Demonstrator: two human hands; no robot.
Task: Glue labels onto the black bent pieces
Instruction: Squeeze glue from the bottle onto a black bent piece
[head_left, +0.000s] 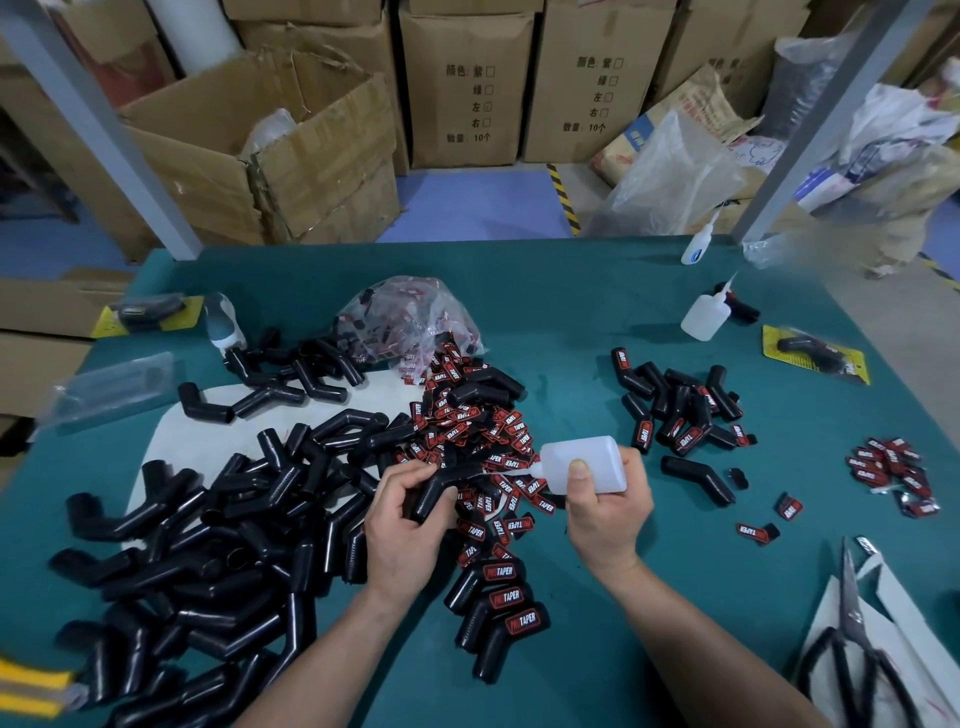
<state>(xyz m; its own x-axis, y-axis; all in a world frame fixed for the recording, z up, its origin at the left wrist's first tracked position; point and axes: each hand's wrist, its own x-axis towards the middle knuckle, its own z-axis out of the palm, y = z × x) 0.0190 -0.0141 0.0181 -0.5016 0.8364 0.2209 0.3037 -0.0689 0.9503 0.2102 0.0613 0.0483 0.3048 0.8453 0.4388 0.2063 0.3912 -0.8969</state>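
Observation:
My left hand grips a black bent piece above the table's middle. My right hand holds a white glue bottle tipped sideways, its nozzle touching the piece's upper arm. A heap of red-and-black labels lies just behind the hands. A large pile of bare black bent pieces covers the left of the green table. Three labelled pieces lie between my forearms. More labelled pieces sit to the right.
A clear bag of labels stands at the back. Two other glue bottles are at the far right, scissors at the near right, a small label pile at the right edge. Cardboard boxes stand beyond the table.

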